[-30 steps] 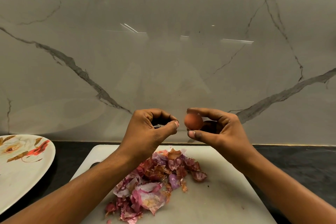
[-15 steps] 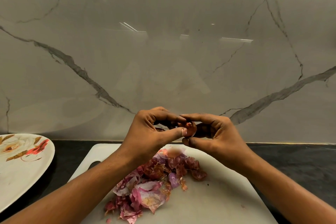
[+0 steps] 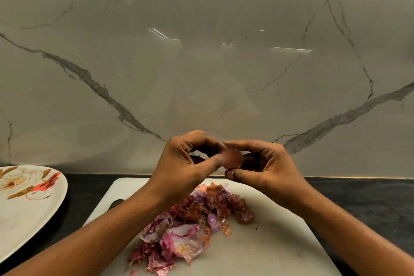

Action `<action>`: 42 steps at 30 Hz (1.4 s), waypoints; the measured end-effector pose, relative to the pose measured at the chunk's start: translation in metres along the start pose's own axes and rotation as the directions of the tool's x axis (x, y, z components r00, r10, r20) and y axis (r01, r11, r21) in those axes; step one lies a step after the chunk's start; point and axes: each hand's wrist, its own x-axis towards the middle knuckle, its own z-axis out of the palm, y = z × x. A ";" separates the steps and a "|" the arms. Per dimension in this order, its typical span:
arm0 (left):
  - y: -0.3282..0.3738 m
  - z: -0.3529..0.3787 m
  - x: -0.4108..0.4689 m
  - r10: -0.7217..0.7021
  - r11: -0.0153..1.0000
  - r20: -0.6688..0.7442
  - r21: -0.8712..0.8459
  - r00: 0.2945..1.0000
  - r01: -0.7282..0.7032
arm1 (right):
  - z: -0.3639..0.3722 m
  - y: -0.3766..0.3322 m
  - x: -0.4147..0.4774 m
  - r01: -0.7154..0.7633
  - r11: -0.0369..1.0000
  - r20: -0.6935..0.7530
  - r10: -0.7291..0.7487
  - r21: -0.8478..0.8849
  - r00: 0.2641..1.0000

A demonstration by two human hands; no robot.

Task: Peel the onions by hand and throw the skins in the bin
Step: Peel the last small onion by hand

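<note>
A small reddish-brown onion (image 3: 233, 159) is held in the air above the far edge of a white cutting board (image 3: 268, 242). My right hand (image 3: 266, 166) pinches it between thumb and forefinger. My left hand (image 3: 190, 161) meets it from the left, thumb and forefinger tips on the onion's skin. A heap of pink and purple onion skins (image 3: 190, 226) lies on the board below both hands. No bin is in view.
A white plate with a floral print (image 3: 24, 208) sits at the left on the dark countertop (image 3: 358, 195). A marble-patterned wall (image 3: 201, 63) rises right behind the board.
A second ago the hands were apart, with the onion in my right hand only. My left hand has closed in from the left and now pinches at the onion.
</note>
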 end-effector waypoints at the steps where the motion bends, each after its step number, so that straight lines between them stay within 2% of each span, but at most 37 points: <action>1: 0.001 0.000 0.000 0.007 1.000 0.005 0.003 1.000 -0.007 | 0.000 0.000 0.000 0.001 1.000 0.006 -0.001 -0.006 1.000; 11: -0.003 0.001 -0.001 0.048 0.999 0.002 0.001 0.999 -0.048 | 0.001 0.000 0.000 0.007 0.999 0.017 -0.006 -0.041 1.000; 26: -0.004 0.001 0.001 0.057 0.991 0.059 0.119 0.997 -0.064 | -0.001 -0.001 0.000 0.005 1.000 -0.014 -0.005 0.003 1.000; 34: -0.003 0.000 0.003 -0.033 0.997 0.015 0.074 0.999 0.032 | -0.004 0.001 0.001 0.006 1.000 -0.061 -0.005 0.031 0.998; 42: -0.005 -0.004 0.002 -0.119 0.982 -0.016 0.145 0.993 0.120 | -0.007 -0.001 0.002 -0.001 0.996 -0.093 0.009 0.087 0.996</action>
